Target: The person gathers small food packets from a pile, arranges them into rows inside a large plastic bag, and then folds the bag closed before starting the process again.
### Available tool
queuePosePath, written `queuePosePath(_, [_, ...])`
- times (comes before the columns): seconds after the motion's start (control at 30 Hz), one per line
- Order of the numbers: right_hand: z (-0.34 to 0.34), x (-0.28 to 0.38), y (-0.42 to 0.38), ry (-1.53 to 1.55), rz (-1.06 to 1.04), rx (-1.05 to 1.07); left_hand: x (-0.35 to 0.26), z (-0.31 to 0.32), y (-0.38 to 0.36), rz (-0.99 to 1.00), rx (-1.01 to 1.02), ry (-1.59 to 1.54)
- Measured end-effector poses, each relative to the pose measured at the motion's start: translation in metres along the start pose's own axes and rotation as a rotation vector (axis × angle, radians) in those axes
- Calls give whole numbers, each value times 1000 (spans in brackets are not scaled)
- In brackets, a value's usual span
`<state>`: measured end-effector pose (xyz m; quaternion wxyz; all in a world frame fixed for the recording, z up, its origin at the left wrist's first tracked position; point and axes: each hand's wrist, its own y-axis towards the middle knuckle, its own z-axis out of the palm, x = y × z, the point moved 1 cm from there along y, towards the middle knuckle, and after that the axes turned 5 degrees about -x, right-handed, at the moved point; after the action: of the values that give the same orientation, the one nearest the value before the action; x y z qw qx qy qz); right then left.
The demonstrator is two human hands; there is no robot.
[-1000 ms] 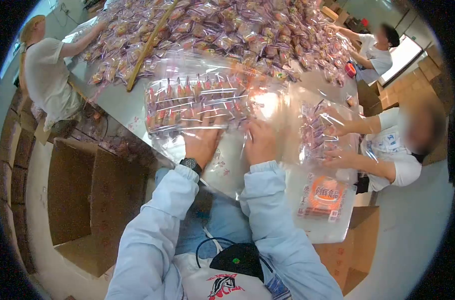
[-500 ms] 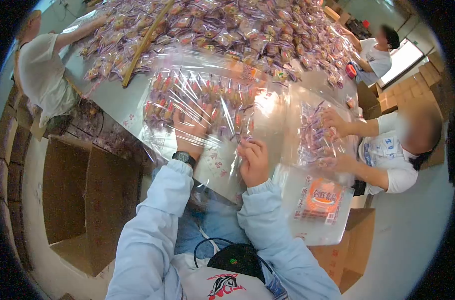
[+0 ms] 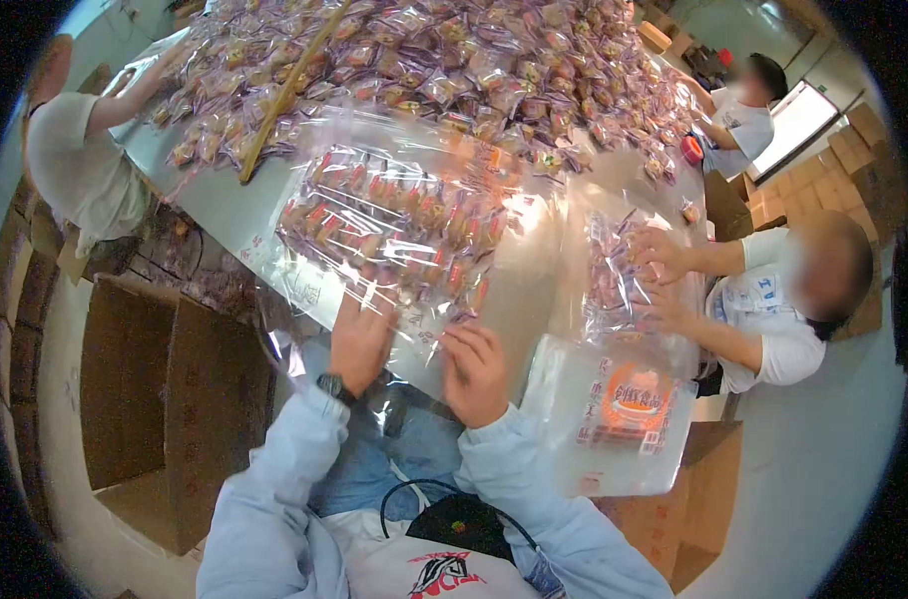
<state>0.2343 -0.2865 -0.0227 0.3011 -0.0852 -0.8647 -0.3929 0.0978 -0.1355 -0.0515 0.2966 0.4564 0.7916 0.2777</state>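
An open cardboard box point(image 3: 125, 384) stands below the left part of the table point(image 3: 207, 200), and a wooden stick point(image 3: 282, 108) leans across the heap of wrapped snacks point(image 3: 494, 60) towards the far edge. The clear bag point(image 3: 399, 215) lies flat near the near edge, rows of snacks inside. The left hand point(image 3: 362, 334) rests half open on its film, fingers fairly straight; the right hand point(image 3: 476, 371) is beside it, fingers bent towards the thumb at the film, whether pinching I cannot tell. Flat printed bags point(image 3: 614, 419) cover the near right corner, below a co-worker's hands point(image 3: 664, 280)
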Motion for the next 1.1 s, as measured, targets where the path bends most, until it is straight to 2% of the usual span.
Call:
queuePosePath(0.1, [5,21,-18,-6,-5,46,-15,-15,-40,-379,190,-371])
queuePosePath(0.2, [12,45,-34,89,-31,111,-31,-15,-31,-371,-8,-446])
queuePosePath(0.23, [11,55,-34,88,-32,135,-34,-8,-33,-479,30,-435])
queuePosePath(0.33, [9,61,-40,61,-44,146,-34,5,-41,-495,-117,-527])
queuePosePath(0.37, [11,60,-48,45,-35,133,-35,4,-45,-533,-47,-525])
queuePosePath(0.47, [15,62,-47,72,60,8,-40,1,-42,-406,-70,-471])
queuePosePath(0.57, [4,77,-18,-101,34,-49,-45,-5,-35,-408,-34,-386])
queuePosePath(0.67, [11,58,-21,-19,-36,27,-45,7,-46,-456,-32,-397])
queuePosePath(0.73, [10,57,-24,15,-9,62,-48,10,-44,-471,11,-459])
queuePosePath(0.87, [8,68,-25,14,43,35,-48,11,-20,-208,-73,-188])
queuePosePath(1.0, [7,67,-29,10,62,36,-42,24,-17,-180,-23,-101])
queuePosePath(1.1, [4,69,-28,33,80,30,-47,32,-9,-255,-27,-92])
